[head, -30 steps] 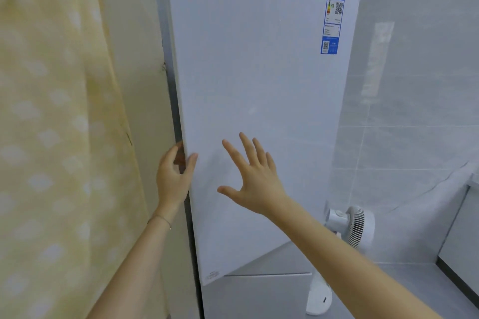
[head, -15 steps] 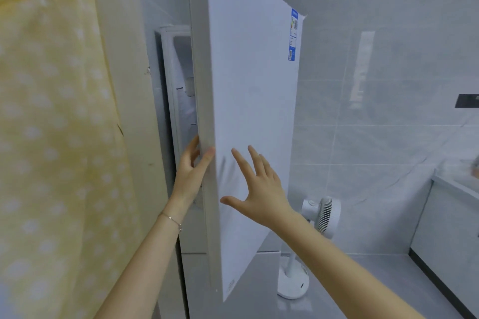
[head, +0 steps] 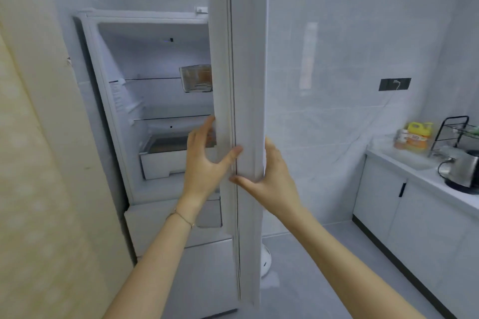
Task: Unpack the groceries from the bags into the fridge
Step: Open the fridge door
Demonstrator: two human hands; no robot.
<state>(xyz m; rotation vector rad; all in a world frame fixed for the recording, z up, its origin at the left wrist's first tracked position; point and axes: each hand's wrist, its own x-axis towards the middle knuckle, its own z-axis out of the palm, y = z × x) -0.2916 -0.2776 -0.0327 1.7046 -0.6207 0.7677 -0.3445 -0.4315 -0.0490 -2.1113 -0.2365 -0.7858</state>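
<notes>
Nearby, open fridge (head: 155, 59); kettle (head: 464, 171) on countertop (head: 425, 177).

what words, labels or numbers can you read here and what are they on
No text here is readable.
The sticker on the inner left wall of the fridge: print too blurred.
The yellow bottle on the counter: label too blurred.
The clear tub inside the fridge: orange marking, illegible.
The fridge door, seen edge-on: no text shows.

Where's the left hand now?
Head view, centre: the left hand grips the inner edge of the open fridge door, with the right hand opposite, holding the outer side.
</notes>
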